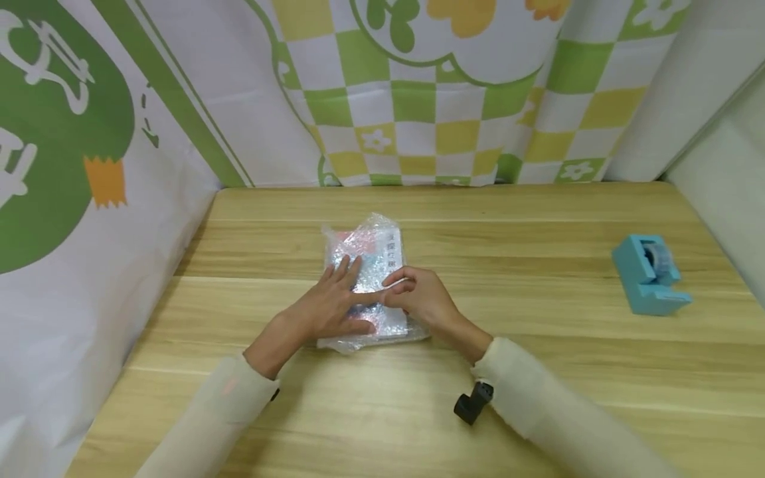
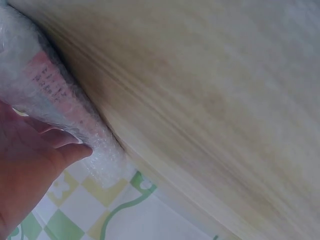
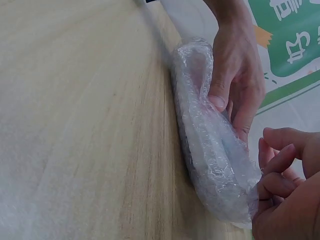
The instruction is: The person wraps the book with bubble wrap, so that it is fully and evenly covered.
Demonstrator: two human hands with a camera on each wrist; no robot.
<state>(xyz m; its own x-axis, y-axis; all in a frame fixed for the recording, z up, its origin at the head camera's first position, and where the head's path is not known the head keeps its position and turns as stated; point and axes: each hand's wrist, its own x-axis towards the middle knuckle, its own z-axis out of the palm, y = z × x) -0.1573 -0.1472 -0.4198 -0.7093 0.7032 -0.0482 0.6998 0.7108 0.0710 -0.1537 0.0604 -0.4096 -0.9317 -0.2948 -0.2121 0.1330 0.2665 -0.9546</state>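
Note:
A flat book (image 1: 391, 249) with a pink, blue and white cover lies on the table inside clear bubble wrap (image 1: 373, 222). My left hand (image 1: 325, 305) rests across the top of the package, fingers spread and straight, the index finger reaching toward the right hand. At the package's right side, my right hand (image 1: 421, 295) has curled fingers and pinches the bubble wrap; the exact contact is partly hidden. In the right wrist view, the wrap (image 3: 215, 160) looks puffy and loose near the curled right fingers (image 3: 275, 185). The left wrist view shows the left thumb (image 2: 75, 152) beside the wrapped edge.
A light blue tape dispenser (image 1: 651, 279) with a roll of clear tape stands on the right of the wooden table (image 1: 538, 232). A patterned green, yellow and white cloth (image 1: 418, 133) hangs behind the far edge. A black device (image 1: 472, 403) sits by the right cuff.

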